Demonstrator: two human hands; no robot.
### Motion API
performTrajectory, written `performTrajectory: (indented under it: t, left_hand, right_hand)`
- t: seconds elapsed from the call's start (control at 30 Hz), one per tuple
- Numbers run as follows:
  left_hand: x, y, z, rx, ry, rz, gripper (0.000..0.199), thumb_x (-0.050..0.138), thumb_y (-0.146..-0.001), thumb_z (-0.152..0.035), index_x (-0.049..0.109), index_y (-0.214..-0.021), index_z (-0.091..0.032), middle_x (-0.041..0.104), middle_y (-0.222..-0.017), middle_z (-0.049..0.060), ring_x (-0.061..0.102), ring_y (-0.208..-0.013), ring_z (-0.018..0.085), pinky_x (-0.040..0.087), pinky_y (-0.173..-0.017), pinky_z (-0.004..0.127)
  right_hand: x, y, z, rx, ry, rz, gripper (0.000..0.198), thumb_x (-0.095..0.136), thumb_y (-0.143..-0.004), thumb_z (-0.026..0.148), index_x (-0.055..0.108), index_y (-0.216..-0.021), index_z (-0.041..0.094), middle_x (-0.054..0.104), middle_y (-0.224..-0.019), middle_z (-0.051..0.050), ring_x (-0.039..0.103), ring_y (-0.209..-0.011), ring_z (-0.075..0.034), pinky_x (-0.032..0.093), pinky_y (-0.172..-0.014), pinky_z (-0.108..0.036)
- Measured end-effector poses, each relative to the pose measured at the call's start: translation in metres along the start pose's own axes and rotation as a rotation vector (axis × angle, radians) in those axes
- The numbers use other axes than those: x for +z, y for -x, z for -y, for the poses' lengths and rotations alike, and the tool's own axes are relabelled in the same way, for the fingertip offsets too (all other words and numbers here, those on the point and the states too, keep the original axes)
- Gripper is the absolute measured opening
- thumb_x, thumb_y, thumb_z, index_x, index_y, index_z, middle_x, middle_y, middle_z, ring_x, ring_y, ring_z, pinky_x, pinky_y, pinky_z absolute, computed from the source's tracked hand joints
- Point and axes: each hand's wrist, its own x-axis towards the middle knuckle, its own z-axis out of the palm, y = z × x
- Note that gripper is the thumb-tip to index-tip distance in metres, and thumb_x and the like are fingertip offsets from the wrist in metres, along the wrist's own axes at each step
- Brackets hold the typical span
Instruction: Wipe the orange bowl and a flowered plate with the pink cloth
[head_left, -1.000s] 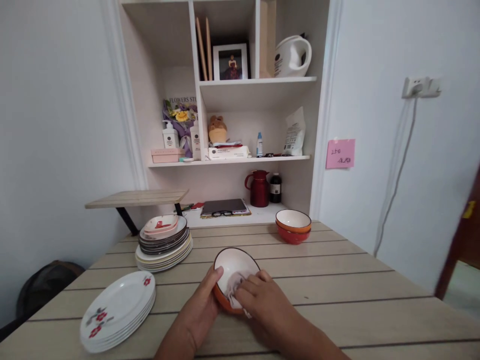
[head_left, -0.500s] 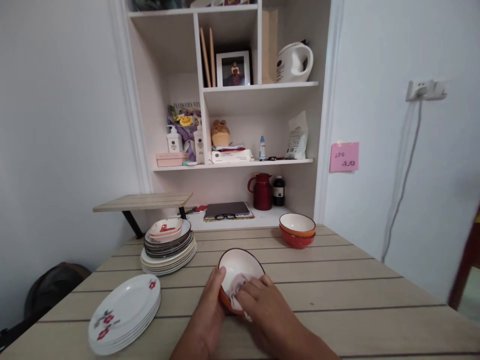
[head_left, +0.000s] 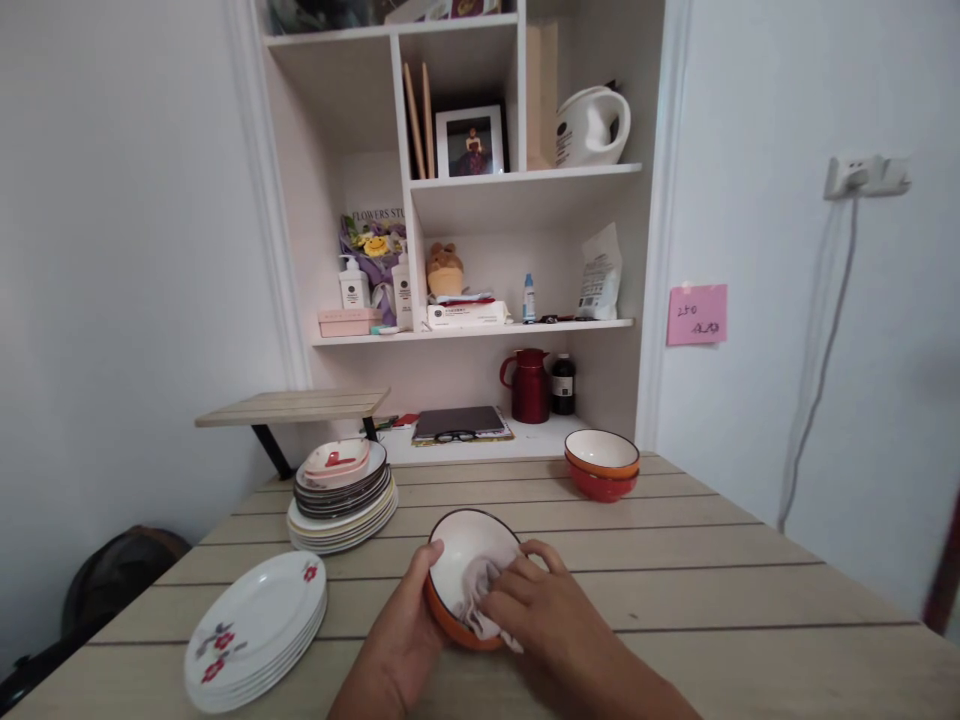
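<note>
Left hand is clamping orange bowl; right hand is pinching cloth inside; steady, even pressure should be working best.

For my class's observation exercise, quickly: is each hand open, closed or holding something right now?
Left hand: holding the orange bowl, thumb at its rim.
Right hand: holding a crumpled pale cloth inside the bowl.
</note>
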Motion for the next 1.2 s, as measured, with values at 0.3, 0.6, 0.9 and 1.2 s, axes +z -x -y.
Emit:
performTrajectory:
  t: [0.3,0.6,0.9,1.2]
  left_hand:
    - [-0.005,0.0,-0.004,-0.059,-0.033,0.071,0.061,0.064,-0.095,-0.057,0.072,-0.126,-0.006,0.082,-0.107,0.017,0.073,-0.109,0.033,0.054,-0.096,0.041]
    - [0.004,0.001,0.002,-0.005,-0.038,0.271,0.067,0.055,-0.098,-0.063,0.066,-0.139,-0.01,0.078,-0.122,0.017,0.067,-0.122,0.033,0.044,-0.112,0.045]
    - [0.006,0.004,0.004,0.096,-0.065,0.24,0.068,0.054,-0.099,-0.064,0.052,-0.151,-0.021,0.077,-0.113,0.014,0.07,-0.108,0.029,0.053,-0.098,0.045]
    - [0.011,0.012,0.001,0.114,-0.06,0.241,0.073,0.068,-0.088,-0.068,0.059,-0.145,-0.024,0.073,-0.125,0.014,0.068,-0.113,0.031,0.054,-0.096,0.043]
  right_hand:
    - [0.01,0.003,0.009,-0.032,-0.003,0.005,0.008,0.065,-0.093,0.024,0.06,-0.099,0.025,0.074,-0.096,-0.001,0.061,-0.087,-0.021,0.03,-0.079,-0.037]
    - [0.006,-0.001,0.015,0.063,-0.036,0.031,0.027,0.067,-0.079,0.015,0.062,-0.104,0.024,0.073,-0.103,-0.005,0.061,-0.093,-0.024,0.032,-0.08,-0.037]
    - [0.002,0.004,0.012,0.232,-0.249,-0.121,0.038,0.053,-0.094,0.017,0.052,-0.132,0.02,0.071,-0.118,-0.013,0.061,-0.1,-0.03,0.04,-0.086,-0.042]
    - [0.0,0.002,0.013,0.231,-0.179,-0.038,0.036,0.054,-0.093,0.014,0.056,-0.128,0.019,0.071,-0.117,-0.014,0.06,-0.098,-0.03,0.04,-0.084,-0.04]
